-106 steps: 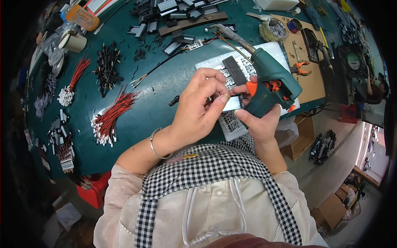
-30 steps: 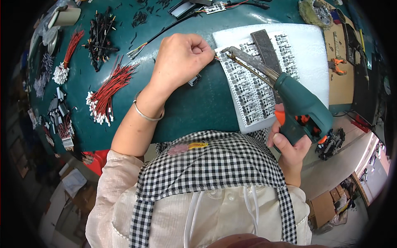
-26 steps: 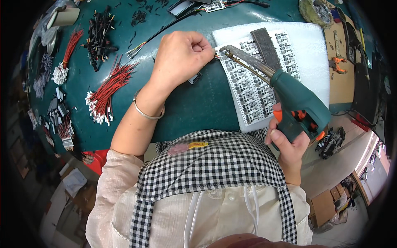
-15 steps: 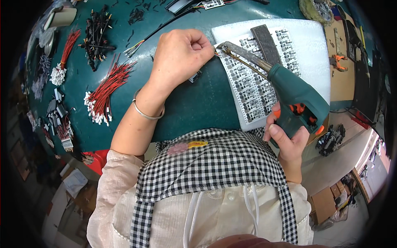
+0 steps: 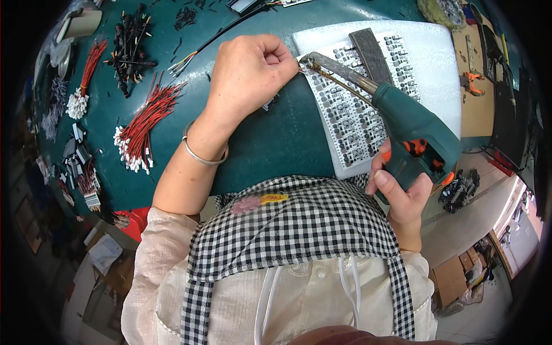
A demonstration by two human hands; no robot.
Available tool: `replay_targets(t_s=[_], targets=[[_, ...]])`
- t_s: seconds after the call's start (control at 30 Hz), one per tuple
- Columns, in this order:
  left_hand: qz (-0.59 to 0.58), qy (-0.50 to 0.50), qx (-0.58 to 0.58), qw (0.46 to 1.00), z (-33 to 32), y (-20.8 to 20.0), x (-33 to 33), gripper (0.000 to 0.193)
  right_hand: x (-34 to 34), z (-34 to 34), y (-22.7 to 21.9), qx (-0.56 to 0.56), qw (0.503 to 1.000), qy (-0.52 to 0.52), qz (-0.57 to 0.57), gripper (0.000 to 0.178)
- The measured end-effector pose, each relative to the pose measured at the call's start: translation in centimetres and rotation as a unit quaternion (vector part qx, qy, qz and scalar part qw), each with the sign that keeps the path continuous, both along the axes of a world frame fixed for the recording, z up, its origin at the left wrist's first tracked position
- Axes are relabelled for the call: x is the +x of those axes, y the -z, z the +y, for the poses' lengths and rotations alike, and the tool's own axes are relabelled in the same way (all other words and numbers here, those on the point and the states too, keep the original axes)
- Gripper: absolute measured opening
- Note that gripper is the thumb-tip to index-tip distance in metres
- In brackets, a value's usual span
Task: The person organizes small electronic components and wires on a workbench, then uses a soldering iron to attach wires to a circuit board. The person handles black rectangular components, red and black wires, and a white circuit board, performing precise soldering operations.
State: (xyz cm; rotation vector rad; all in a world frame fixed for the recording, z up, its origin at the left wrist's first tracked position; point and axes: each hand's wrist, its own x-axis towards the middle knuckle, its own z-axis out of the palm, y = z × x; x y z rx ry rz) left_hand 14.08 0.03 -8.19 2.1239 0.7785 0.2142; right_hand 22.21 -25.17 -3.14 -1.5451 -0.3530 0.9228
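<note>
My right hand [image 5: 402, 192] is wrapped round the handle of a green soldering gun [image 5: 411, 118] with an orange trigger. A thin brass-coloured tube runs beneath its metal barrel. The gun's tip reaches the upper left corner of a white circuit board panel [image 5: 351, 129] full of small dark parts. Beside that tip, my left hand [image 5: 250, 72] is closed in a pinch on a thin wire [image 5: 301, 69], of which only a short end shows at the fingertips. The panel lies on a white foam sheet [image 5: 437, 75], with a dark flat bar [image 5: 371, 56] across it.
On the green table [image 5: 270, 149], to the left, lie bundles of red-black wires [image 5: 150, 118] with white connectors and a pile of black cables [image 5: 131, 49]. A black cable [image 5: 230, 34] with bare coloured ends lies behind my left hand. Orange-handled pliers [image 5: 472, 83] are at the right.
The whole view has shifted slightly. Both hands keep their grips, and the soldering gun's tip remains at the panel's corner beside my left fingertips.
</note>
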Motion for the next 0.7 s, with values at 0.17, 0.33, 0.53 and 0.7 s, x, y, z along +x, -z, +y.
replay_targets(t_s=[0.17,0.33,0.53,0.7], targets=[[0.0,-0.003,0.002,1.0,-0.1,0.0,0.0,0.012,-0.3,0.0,-0.1,-0.015,1.0,0.018,0.004,0.047],[0.002,-0.004,0.01,1.0,-0.1,-0.1,0.0,0.012,-0.3,0.5,-0.5,0.019,0.995,0.094,-0.007,0.06],[0.002,0.001,0.011,1.0,-0.1,-0.1,0.0,0.012,0.4,0.1,-0.3,0.054,0.992,0.112,-0.023,0.07],[0.012,-0.006,-0.005,1.0,-0.1,-0.2,0.1,0.013,1.0,-1.0,0.2,0.105,0.992,0.063,0.014,0.064]])
